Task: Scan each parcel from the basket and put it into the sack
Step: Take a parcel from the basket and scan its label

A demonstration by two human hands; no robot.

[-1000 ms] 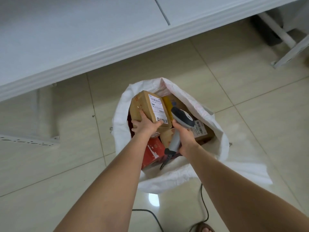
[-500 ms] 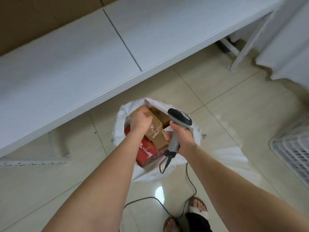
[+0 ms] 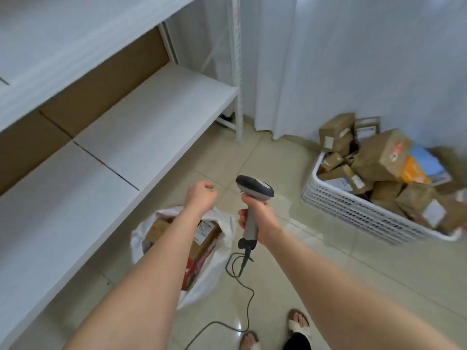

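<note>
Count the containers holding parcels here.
2: the white sack on the floor below the left hand, and the white basket heaped with parcels at right. None other shows.

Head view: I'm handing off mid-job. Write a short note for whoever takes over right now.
Left hand: empty, fingers loosely curled, raised above the sack.
Right hand: grips the scanner upright, its cable trailing below.
Done: several parcels lie in the sack, with a brown labelled box on top.
Left: the basket to the right is piled with parcels. Scan each one and sack it, probably starting with a reach to the right.
</note>
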